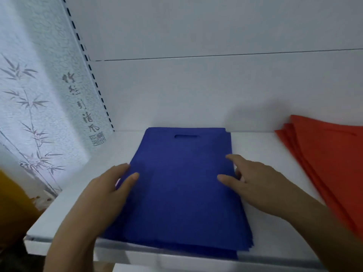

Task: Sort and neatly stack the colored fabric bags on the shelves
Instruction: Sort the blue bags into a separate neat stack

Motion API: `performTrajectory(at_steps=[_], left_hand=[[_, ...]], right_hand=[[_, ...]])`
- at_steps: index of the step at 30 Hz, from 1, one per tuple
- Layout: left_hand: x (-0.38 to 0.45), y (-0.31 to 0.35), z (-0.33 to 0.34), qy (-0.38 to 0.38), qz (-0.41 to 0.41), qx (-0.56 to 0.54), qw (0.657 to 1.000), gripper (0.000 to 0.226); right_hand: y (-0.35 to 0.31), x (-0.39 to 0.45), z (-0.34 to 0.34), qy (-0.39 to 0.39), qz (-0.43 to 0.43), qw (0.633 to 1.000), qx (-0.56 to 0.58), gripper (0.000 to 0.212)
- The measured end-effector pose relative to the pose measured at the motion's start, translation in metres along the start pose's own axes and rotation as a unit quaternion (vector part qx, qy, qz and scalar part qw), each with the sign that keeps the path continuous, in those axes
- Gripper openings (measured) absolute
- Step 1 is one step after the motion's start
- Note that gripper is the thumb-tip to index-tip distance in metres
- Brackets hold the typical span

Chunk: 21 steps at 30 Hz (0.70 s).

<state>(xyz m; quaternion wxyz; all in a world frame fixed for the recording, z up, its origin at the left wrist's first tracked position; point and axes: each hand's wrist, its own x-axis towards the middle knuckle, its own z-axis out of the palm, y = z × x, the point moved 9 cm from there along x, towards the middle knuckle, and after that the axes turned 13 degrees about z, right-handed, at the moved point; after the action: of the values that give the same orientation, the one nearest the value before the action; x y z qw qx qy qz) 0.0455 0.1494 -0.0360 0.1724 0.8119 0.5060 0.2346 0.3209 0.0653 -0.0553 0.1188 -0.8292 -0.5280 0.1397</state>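
A stack of blue fabric bags [176, 189] lies flat on the white shelf [261, 146], its handle cut-out toward the back wall and its front edge hanging slightly over the shelf lip. My left hand [106, 193] rests against the stack's left edge, thumb on top of the fabric. My right hand [253, 183] touches the stack's right edge, with thumb and forefinger on top and the other fingers along the side. A fanned, uneven stack of red-orange fabric bags [330, 163] lies on the same shelf at the right.
The shelf's white back panel [216, 95] rises behind the bags. A slotted upright [94, 79] marks the left end, beside a wall with bamboo-print paper [35, 107]. Something yellow-brown [13, 203] sits low at the far left. Bare shelf separates the two stacks.
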Motion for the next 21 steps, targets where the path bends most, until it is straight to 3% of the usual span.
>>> performTrajectory(at_steps=[6, 11, 15, 18, 21], left_hand=[[0.006, -0.014, 0.043, -0.12, 0.08, 0.128, 0.981, 0.064], [0.009, 0.006, 0.051, -0.129, 0.141, 0.189, 0.963, 0.065], [0.003, 0.026, 0.059, -0.144, 0.168, 0.165, 0.961, 0.066], [-0.001, 0.033, 0.06, -0.141, 0.176, 0.14, 0.964, 0.067], [-0.002, 0.035, 0.054, -0.131, 0.183, 0.105, 0.969, 0.067]], right_hand=[[-0.003, 0.012, 0.013, 0.038, 0.077, 0.996, 0.01, 0.062], [0.019, 0.01, 0.005, 0.038, 0.129, 0.97, 0.202, 0.057], [0.034, 0.008, -0.002, 0.078, 0.138, 0.95, 0.269, 0.042], [0.041, 0.008, -0.004, 0.087, 0.16, 0.941, 0.284, 0.045], [0.045, 0.01, 0.002, 0.038, 0.186, 0.89, 0.414, 0.056]])
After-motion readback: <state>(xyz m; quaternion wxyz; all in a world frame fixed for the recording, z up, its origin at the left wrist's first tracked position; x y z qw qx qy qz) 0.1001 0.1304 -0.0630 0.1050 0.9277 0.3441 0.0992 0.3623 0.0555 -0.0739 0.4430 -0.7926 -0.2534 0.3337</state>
